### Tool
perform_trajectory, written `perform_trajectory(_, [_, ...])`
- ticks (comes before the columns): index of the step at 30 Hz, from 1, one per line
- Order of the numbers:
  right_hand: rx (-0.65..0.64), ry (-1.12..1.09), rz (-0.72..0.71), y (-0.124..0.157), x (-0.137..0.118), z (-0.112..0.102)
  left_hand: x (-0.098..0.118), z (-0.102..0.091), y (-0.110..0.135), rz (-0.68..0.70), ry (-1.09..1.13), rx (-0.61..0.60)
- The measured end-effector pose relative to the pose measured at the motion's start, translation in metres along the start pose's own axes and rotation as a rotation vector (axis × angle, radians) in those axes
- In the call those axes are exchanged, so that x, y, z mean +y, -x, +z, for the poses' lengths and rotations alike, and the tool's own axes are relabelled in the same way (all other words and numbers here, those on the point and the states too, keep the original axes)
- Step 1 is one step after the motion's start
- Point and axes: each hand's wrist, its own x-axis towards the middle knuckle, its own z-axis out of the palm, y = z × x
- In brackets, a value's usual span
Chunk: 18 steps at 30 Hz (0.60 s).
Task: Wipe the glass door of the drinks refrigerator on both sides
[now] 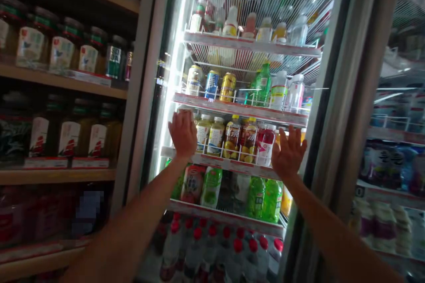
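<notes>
I face a lit drinks fridge (172,75) with white wire shelves. My left hand (182,133) is raised, back towards me, at the left end of the middle shelf (229,164). Its fingers are stretched forward against the first bottle of the row, which it hides. My right hand (288,152) is open with fingers spread at the right end of the same shelf, next to a red-labelled bottle (265,145). Between my hands stand juice bottles (232,138) with yellow caps. Neither hand clearly holds anything.
Cans (211,85) and green bottles (262,84) fill the shelf above; green bottles (265,198) and red-capped water bottles (232,252) sit below. Wooden shelves (63,80) with jars stand on the left. A grey door frame (348,110) and a second glass-fronted fridge (395,159) are on the right.
</notes>
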Motion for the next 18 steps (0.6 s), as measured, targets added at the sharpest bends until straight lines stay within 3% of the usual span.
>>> perform_trajectory(2, [-0.007, 0.006, 0.040, 0.002, -0.006, 0.000, -0.010, -0.005, 0.002, -0.169, 0.001, 0.066])
perform_trajectory(3, [-0.001, 0.002, 0.059, 0.003, -0.009, 0.001, -0.008, -0.005, 0.009, -0.145, 0.015, 0.054])
perform_trajectory(4, [0.009, -0.003, 0.071, 0.004, -0.011, 0.001, -0.002, -0.006, 0.017, -0.052, 0.034, 0.006])
perform_trajectory(6, [0.027, -0.011, 0.061, 0.007, -0.012, 0.002, 0.007, -0.006, 0.034, 0.282, 0.091, -0.152])
perform_trajectory(8, [0.027, -0.015, 0.037, 0.009, -0.012, 0.002, 0.000, -0.010, 0.042, 0.481, 0.110, -0.252])
perform_trajectory(10, [0.012, -0.011, 0.043, 0.009, -0.011, 0.001, -0.023, -0.017, 0.036, 0.369, 0.059, -0.211])
perform_trajectory(12, [0.007, -0.009, 0.064, 0.009, -0.012, 0.002, -0.049, -0.022, 0.024, 0.071, -0.016, -0.076])
perform_trajectory(14, [0.012, -0.013, 0.074, 0.009, -0.013, 0.003, -0.058, -0.023, 0.016, -0.101, -0.042, 0.012])
perform_trajectory(16, [0.020, -0.021, 0.073, 0.009, -0.014, 0.003, -0.041, -0.020, 0.020, -0.008, -0.013, -0.014])
perform_trajectory(18, [0.017, -0.030, 0.069, 0.010, -0.013, 0.002, -0.010, -0.013, 0.031, 0.261, 0.045, -0.111])
